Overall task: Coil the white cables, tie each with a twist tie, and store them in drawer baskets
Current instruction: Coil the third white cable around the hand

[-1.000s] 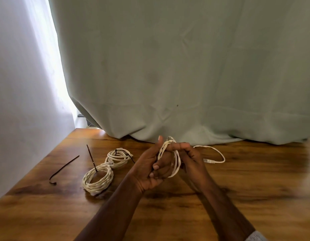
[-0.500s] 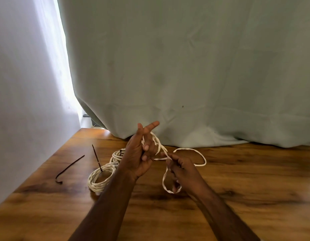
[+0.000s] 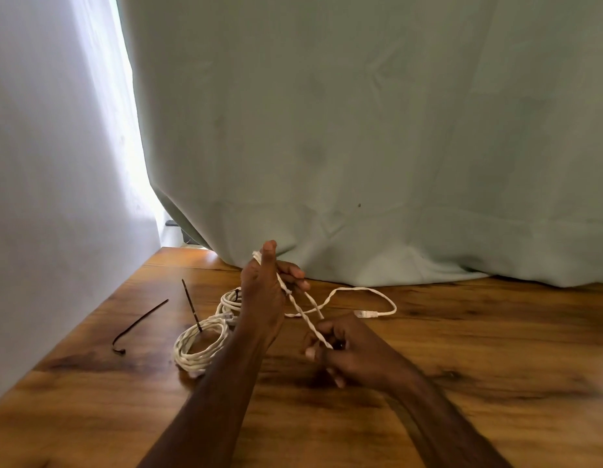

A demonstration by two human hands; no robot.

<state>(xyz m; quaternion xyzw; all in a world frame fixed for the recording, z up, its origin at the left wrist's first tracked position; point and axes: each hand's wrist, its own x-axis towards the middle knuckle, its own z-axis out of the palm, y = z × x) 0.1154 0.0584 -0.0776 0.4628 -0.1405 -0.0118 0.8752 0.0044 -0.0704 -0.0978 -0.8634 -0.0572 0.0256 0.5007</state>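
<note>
The white cable (image 3: 302,312) runs taut from the raised left hand (image 3: 263,292), looped round its thumb, down to the right hand (image 3: 347,349) pinching it; limp and light, best gripped near that pinch

The left forearm (image 3: 219,383) covers the near side of the two coiled cables (image 3: 200,342), and the farther coil is mostly lost behind the left hand (image 3: 263,295). The right hand (image 3: 357,352) is blurred, its fingers (image 3: 310,352) smeared where the white cable (image 3: 307,315) enters them. The curtain (image 3: 361,130) hides the desk's (image 3: 462,366) far edge.
</note>
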